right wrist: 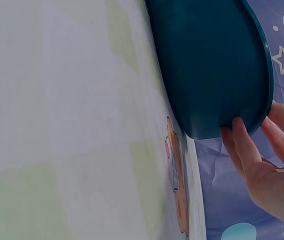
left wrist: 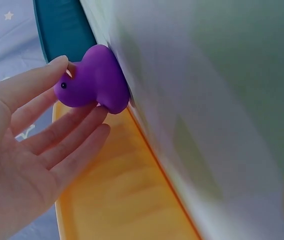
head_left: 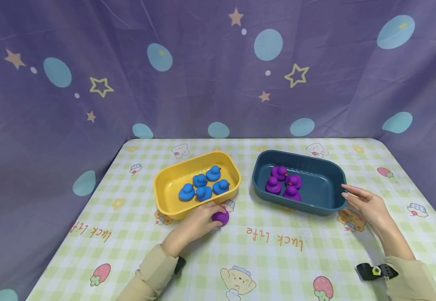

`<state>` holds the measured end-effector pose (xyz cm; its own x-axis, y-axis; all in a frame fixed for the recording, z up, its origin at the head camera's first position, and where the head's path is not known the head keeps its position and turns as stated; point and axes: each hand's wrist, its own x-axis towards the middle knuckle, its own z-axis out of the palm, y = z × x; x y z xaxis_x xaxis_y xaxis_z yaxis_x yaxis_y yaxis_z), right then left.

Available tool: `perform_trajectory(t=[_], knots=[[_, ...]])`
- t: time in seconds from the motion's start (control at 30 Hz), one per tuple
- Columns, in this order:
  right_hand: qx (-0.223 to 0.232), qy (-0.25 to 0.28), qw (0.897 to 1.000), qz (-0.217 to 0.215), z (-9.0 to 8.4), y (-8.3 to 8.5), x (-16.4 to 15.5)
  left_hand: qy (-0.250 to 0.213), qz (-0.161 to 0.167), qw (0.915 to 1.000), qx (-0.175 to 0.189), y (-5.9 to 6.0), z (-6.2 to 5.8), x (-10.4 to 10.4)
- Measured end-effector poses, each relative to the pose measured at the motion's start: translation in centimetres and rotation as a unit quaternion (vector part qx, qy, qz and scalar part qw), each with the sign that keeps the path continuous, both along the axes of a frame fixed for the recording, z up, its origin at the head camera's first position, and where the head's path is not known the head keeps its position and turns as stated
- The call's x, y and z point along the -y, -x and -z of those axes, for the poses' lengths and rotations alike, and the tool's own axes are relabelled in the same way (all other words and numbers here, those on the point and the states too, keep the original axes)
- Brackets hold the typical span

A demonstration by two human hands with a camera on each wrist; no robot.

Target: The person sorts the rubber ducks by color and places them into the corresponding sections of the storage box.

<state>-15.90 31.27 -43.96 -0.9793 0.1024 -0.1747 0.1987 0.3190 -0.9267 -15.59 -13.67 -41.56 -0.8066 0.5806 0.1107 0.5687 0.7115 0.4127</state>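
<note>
Purple duck (head_left: 221, 217) sits loosely pinched in the left hand (head_left: 195, 223), so firm that grip before lifting, while the open-fingered right hand (head_left: 366, 205) steadies the teal tub (head_left: 332, 175).

Yellow tub (head_left: 169, 184): five blue ducks (head_left: 203, 186). Dark teal tub (head_left: 325, 182): four purple ducks (head_left: 283, 182). One purple duck (head_left: 221, 216) on the desk (head_left: 278, 259), whose cloth is pale green-and-white check with bears, strawberries and orange lettering. Backdrop (head_left: 203, 75): lilac, with light blue ovals and tan stars. Sleeves (head_left: 152, 274): beige.
</note>
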Motion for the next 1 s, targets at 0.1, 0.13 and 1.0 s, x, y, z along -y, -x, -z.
perform_trajectory(t=[0.1, 0.13, 1.0], knots=[[0.004, 0.004, 1.000, 0.007, 0.8, 0.4, -0.5, -0.006, 0.006, 1.0000, 0.003, 0.1, 0.1, 0.0], [0.005, 0.007, 1.000, 0.010, 1.2, 0.5, -0.7, -0.007, 0.008, 0.9999, 0.003, 0.2, 0.1, 0.0], [0.008, 0.007, 1.000, 0.002, 1.7, 0.7, -1.2, -0.020, 0.044, 0.9988, 0.000, 0.5, -0.5, -1.2]])
